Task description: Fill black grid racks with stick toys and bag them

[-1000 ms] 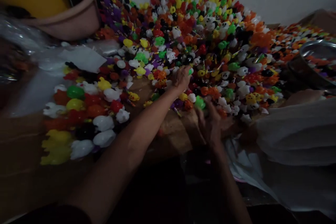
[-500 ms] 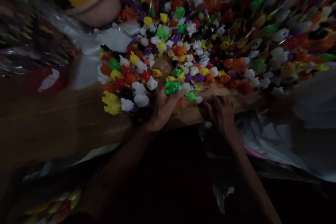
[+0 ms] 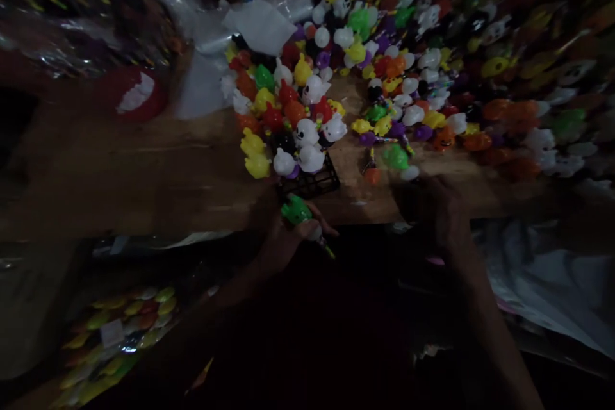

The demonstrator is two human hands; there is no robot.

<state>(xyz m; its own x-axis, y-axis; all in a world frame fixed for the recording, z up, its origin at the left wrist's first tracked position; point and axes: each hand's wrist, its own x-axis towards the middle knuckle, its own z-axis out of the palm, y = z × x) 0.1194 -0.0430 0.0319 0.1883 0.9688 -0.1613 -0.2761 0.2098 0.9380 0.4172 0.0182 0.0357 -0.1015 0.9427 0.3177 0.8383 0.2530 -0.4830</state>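
Observation:
My left hand (image 3: 283, 237) is closed around a green figure-topped toy stick (image 3: 296, 210) at the table's near edge. A pale part and a thin yellow-tipped end stick out below its fingers. Just beyond it stands a black grid rack (image 3: 314, 182) crowded with upright figure toppers (image 3: 307, 133) in white, yellow, red, orange and green. Over the table edge at the right hovers my right hand (image 3: 451, 214), dark and blurred, so its fingers are unclear. Near its fingertips lie a green figure topper (image 3: 396, 157) and a white one (image 3: 410, 173). An orange topper (image 3: 371, 175) lies between the hands.
A large heap of mixed figure toppers (image 3: 480, 64) spreads over the back and right of the wooden table (image 3: 120, 173). At left are a red round container (image 3: 139, 95), clear plastic wrap (image 3: 206, 13) and a white sheet (image 3: 262, 25). A bag of colourful pieces (image 3: 125, 327) sits below.
The camera view has swung left. My left hand has drawn the green toy stick back toward me, from over the table to its near edge. My right hand stays near the table's edge.

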